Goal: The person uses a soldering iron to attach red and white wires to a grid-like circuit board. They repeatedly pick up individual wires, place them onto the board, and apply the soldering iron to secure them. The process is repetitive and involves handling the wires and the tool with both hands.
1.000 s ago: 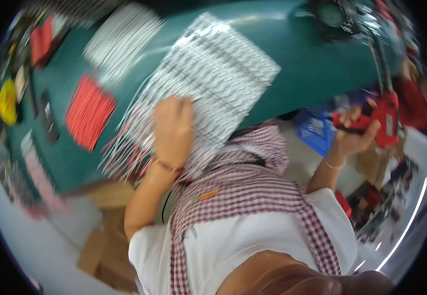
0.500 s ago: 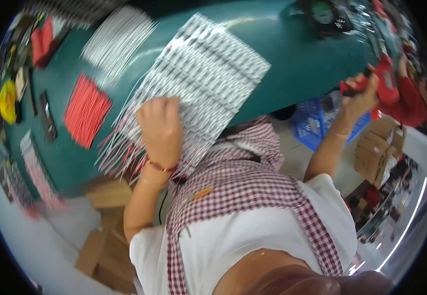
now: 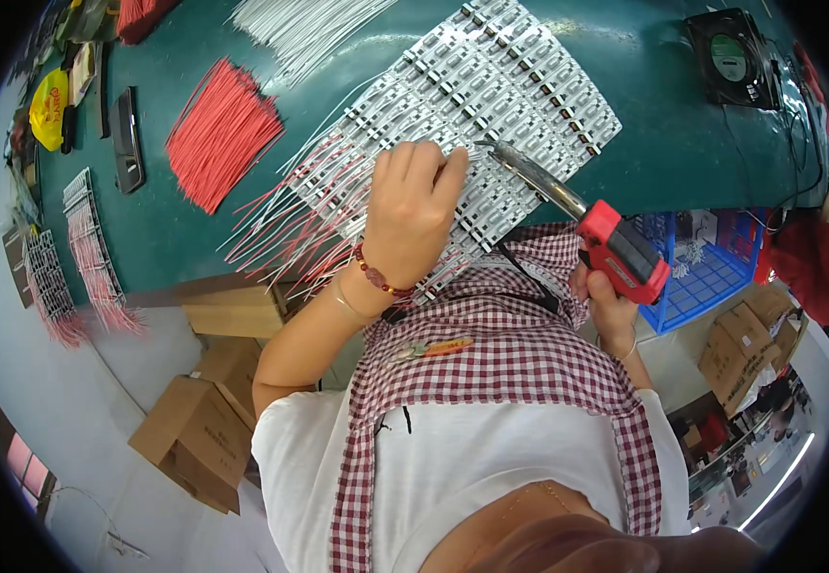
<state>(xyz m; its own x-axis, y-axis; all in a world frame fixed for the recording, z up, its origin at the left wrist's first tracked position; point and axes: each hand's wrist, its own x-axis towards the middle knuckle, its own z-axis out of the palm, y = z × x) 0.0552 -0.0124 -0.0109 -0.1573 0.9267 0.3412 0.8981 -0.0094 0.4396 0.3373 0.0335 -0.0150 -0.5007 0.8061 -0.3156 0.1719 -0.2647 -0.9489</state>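
A large panel [image 3: 519, 81] of many small silvery parts in rows lies at a slant across the green table. Red and white wires stick out from its lower left side. My left hand [image 3: 416, 201] rests over the middle of the panel with its fingers curled together; what they pinch, if anything, is hidden. In my right hand [image 3: 607, 304] is a red and black soldering gun [image 3: 627, 256]. Its long metal barrel points up and left, and the tip is over the panel, just right of my left fingertips. Whether the tip touches a part I cannot tell.
Bundles of red wires [image 3: 223, 134] and white wires [image 3: 309, 29] lie left of the panel. Farther left are a black bar-shaped tool [image 3: 128, 138] and two wired strips [image 3: 94, 253]. A black fan [image 3: 731, 57] stands far right. A blue crate [image 3: 705, 296] and cardboard boxes [image 3: 199, 435] sit below.
My right hand has brought the soldering gun in from the far right to the panel. My left hand stays over the panel. The whole view has shifted.
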